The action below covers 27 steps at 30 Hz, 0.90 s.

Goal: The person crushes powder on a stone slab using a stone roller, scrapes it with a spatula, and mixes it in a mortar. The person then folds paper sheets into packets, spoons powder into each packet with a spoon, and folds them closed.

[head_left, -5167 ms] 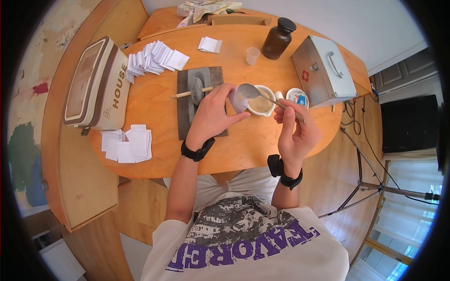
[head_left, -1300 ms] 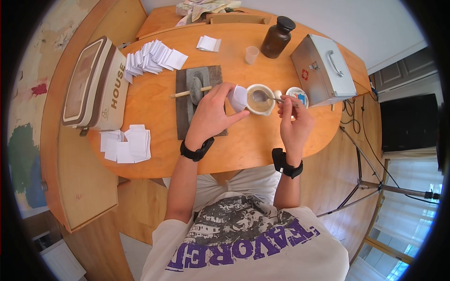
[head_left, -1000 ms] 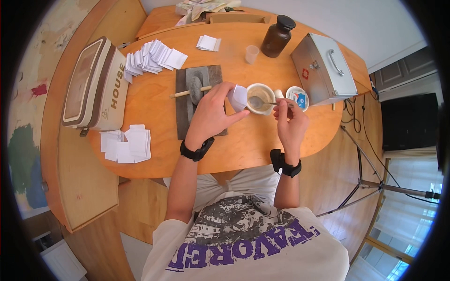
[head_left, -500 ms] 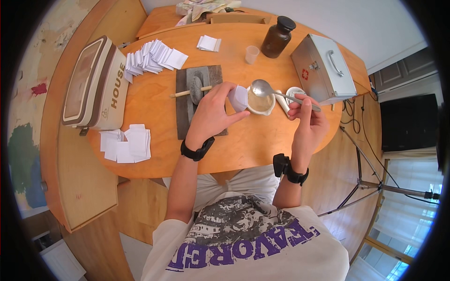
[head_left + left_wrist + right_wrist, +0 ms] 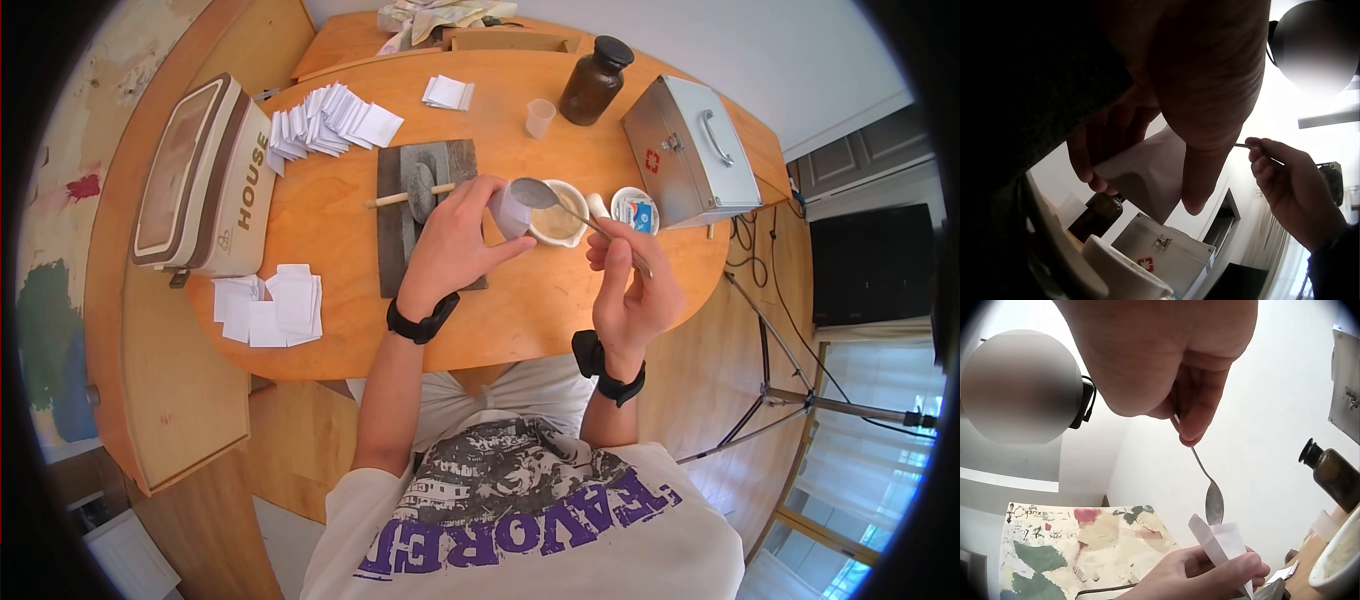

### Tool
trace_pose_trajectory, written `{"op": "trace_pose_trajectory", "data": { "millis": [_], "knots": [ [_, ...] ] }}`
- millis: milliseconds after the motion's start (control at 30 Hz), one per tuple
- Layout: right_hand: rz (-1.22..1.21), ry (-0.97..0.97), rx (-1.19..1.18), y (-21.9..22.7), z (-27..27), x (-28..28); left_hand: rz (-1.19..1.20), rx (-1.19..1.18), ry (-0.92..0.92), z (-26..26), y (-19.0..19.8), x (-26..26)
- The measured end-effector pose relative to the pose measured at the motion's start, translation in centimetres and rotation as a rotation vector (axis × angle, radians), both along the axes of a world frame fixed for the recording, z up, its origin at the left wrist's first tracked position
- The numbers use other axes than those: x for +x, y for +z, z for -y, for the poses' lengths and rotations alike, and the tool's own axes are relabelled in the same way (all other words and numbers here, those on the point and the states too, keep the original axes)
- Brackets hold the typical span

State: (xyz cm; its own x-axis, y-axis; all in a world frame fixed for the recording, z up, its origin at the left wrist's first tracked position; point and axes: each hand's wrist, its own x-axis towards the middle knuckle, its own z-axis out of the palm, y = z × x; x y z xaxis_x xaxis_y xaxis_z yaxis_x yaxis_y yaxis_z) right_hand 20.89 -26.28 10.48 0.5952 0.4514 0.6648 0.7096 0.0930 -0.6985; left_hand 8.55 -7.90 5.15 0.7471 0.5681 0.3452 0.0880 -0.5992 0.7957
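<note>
My left hand holds a small white paper pouch between thumb and fingers, its mouth open. With my right hand I pinch the handle of a metal spoon, whose bowl is tilted at the pouch's mouth. In the right wrist view the tip of the spoon is at the opening of the paper pouch. A white mortar with pale beige powder stands just right of the pouch, partly under the spoon. The pestle lies beside the mortar.
Right of the mortar are a small dish with a blue-and-white packet and a metal case. Behind stand a plastic cup and a brown bottle. Leftward are a grinding tool, folded papers, loose papers and a cooler box.
The spoon was down in the mortar about a second ago, then lifted above it; now it has moved left and tilted at the pouch. The left hand has barely moved.
</note>
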Motion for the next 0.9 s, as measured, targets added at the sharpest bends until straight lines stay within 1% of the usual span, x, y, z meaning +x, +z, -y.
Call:
{"op": "trace_pose_trajectory", "data": {
  "millis": [33, 100, 167, 233, 267, 333, 433, 567, 667, 733, 900],
  "knots": [
    [-0.001, 0.0, 0.0, -0.2, 0.0, 0.1, 0.001, -0.005, -0.003, 0.0, 0.0, 0.0],
    [-0.227, -0.019, 0.134, -0.8, -0.2, 0.7, 0.002, 0.004, 0.002, 0.0, 0.1, -0.1],
    [-0.256, -0.049, 0.118, -1.4, -0.3, 1.6, 0.004, 0.014, 0.006, 0.0, 0.2, -0.1],
    [-0.248, -0.088, -0.093, -2.2, -0.2, 2.8, -0.009, 0.014, 0.006, 0.1, 0.3, -0.1],
    [-0.248, -0.09, -0.092, -2.7, -0.1, 3.2, -0.009, 0.014, 0.004, 0.1, 0.3, -0.1],
    [-0.131, -0.088, -0.239, -4.1, -0.1, 4.0, -0.011, 0.015, -0.002, 0.0, 0.2, 0.0],
    [-0.13, -0.08, -0.284, -5.7, -0.1, 4.4, 0.002, 0.025, 0.004, 0.0, 0.0, 0.0],
    [-0.162, -0.076, -0.286, -6.8, -0.3, 4.6, -0.029, 0.021, 0.001, 0.1, 0.3, 0.0],
    [-0.203, -0.064, -0.273, -7.1, -0.4, 4.7, 0.023, 0.052, 0.013, 0.1, 0.3, 0.1],
    [-0.346, -0.065, -0.276, -7.0, -0.5, 4.6, 0.005, 0.046, 0.016, 0.1, 0.5, 0.1],
    [-0.468, -0.085, -0.187, -7.4, -0.1, 5.5, 0.011, 0.059, 0.024, 0.1, 0.3, 0.0]
  ]
}}
